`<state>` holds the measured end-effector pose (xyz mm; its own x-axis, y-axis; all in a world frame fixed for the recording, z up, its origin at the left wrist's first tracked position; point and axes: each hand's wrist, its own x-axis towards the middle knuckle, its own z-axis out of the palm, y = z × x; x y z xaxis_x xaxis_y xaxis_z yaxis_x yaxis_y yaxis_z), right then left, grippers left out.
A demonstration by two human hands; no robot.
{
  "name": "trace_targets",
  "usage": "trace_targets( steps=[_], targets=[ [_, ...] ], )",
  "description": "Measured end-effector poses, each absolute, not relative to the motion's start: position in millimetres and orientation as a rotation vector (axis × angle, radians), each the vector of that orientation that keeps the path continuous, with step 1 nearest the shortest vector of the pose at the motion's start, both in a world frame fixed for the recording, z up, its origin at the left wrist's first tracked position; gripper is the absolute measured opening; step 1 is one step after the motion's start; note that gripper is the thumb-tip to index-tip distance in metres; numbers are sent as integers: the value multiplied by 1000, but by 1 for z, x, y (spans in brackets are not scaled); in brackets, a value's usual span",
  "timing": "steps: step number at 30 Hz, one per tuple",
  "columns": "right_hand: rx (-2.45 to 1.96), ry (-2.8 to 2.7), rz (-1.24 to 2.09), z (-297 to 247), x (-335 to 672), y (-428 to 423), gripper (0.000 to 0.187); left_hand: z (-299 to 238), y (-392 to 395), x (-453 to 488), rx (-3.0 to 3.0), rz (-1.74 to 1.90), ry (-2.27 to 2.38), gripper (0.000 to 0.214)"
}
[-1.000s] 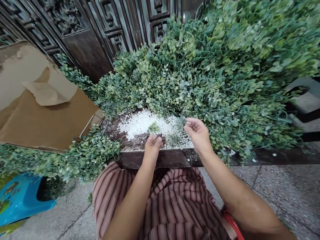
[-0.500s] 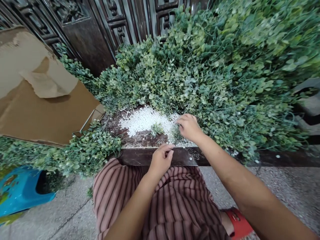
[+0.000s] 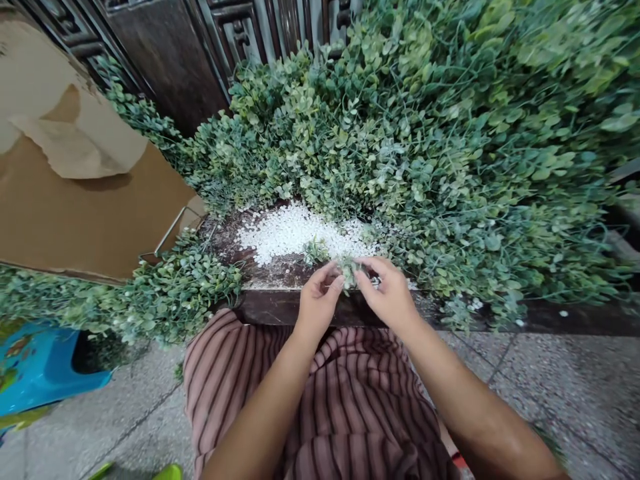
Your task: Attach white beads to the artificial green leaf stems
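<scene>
Both hands are brought together at the near edge of the desk [image 3: 280,308]. The left hand [image 3: 317,300] and right hand [image 3: 390,297] each pinch the same small sprig [image 3: 347,269] between thumb and fingertips. The sprig is held just above the desk edge, at the near side of the pellet pile. It is a short tuft of small rounded leaves, pale green with a dusty, matte look.

The desk is dark wood with a worn, speckled top and a straight, thick front edge. A loose mound of white pellets [image 3: 295,233] lies on it; they are tiny, grainy and irregular, thinning to scattered specks at the margins. A second sprig [image 3: 315,252] rests on the near part of that mound, just left of the hands.

A foliage heap [image 3: 400,147] of the same round-leaved stems, with thin wiry stalks, covers the far and right parts of the desk and spills over its left corner.

A cardboard box [image 3: 75,220] stands open at the left, brown, with torn paper facing on its flap. A blue plastic tub [image 3: 35,373], smooth and glossy, sits low at the left on the floor [image 3: 550,380], which is grey speckled stone. Striped fabric [image 3: 325,393], pink with dark lines, covers the person's lap. A carved wooden panel [image 3: 170,60], dark, stands behind.
</scene>
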<state>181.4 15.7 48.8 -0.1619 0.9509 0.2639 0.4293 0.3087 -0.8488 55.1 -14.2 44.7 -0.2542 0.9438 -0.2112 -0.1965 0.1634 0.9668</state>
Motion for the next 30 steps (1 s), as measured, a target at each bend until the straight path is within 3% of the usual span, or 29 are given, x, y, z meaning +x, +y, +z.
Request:
trace_targets(
  steps=[7,15,23,30],
  targets=[
    [-1177,-1458,1492,20,167,19,22,35,-30,40,737,1278,1450,18],
    [-1271,-1139,1181,26,171,39,24,30,-38,37,641,1215,1518,22],
    [-1258,-1123,1360,21,166,6,22,39,-39,42,746,1219,1429,31],
    [-1277,-1258,1384,18,167,-3,33,39,-46,41,803,1191,1408,37]
  ],
)
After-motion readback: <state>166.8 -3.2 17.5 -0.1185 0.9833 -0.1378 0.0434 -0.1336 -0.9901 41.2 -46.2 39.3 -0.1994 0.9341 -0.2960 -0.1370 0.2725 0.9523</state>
